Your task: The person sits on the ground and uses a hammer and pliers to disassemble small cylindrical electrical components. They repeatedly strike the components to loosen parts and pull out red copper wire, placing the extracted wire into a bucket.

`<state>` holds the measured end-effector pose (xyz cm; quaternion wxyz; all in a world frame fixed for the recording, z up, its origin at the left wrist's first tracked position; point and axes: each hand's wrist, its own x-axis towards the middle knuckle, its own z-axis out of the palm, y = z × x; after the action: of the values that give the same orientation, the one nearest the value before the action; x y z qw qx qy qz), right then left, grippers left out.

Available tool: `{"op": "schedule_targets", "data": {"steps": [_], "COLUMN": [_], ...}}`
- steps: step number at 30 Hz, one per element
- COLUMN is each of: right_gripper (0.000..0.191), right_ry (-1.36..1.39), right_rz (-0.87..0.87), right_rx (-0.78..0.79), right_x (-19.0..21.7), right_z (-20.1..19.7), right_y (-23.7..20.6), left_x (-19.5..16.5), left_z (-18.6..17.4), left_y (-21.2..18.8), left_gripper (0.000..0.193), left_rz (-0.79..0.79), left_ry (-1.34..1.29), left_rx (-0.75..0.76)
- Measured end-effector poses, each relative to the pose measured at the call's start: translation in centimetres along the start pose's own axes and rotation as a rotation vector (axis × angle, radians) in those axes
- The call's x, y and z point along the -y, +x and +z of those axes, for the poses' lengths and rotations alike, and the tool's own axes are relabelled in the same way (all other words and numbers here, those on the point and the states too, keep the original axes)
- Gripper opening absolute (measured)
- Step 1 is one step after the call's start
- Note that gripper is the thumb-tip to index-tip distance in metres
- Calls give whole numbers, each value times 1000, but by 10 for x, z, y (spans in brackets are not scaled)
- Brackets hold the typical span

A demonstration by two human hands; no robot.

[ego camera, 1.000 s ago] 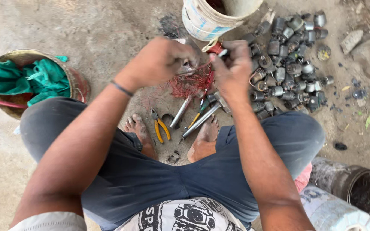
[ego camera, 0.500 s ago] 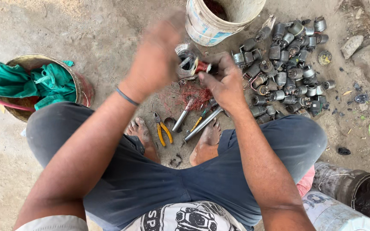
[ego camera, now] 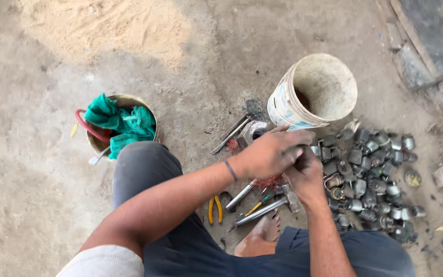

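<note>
Hands clasped over red wire beside bucket

Head view: left hand (ego camera: pixel 273 153) is curled over right hand (ego camera: pixel 306 174); what is gripped cannot be told. Red wire (ego camera: pixel 268 181) is seen just beneath. Hammer (ego camera: pixel 267 208), pliers (ego camera: pixel 215 209), bucket (ego camera: pixel 314 92) and metal parts (ego camera: pixel 370 179) are crowded around.

left hand (ego camera: pixel 270 153) over right hand (ego camera: pixel 306 172), both closed on a hidden part | red wire tangle (ego camera: pixel 268 181) just beneath | white bucket (ego camera: pixel 303 110) behind | grey metal parts pile (ego camera: pixel 370 179) right, on floor (ego camera: pixel 42 195)
</note>
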<state>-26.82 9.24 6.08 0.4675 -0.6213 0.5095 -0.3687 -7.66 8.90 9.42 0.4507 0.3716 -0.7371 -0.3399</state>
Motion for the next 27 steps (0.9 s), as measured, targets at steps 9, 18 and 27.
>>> {"op": "schedule_targets", "data": {"steps": [9, 18, 27], "right_gripper": [32, 36, 34], "right_ry": [211, 118, -377], "right_rz": [-109, -187, -59], "right_rx": [-245, -64, -69], "right_x": [-14, 5, -3], "right_z": [-10, -7, 0], "right_y": [12, -2, 10], "left_x": [48, 74, 54], "left_z": [9, -35, -79], "left_y": [-4, 12, 19], "left_gripper": [21, 16, 24], "left_rz": [40, -357, -44], "left_ry": [40, 222, -406], "left_rx": [1, -213, 117]}}
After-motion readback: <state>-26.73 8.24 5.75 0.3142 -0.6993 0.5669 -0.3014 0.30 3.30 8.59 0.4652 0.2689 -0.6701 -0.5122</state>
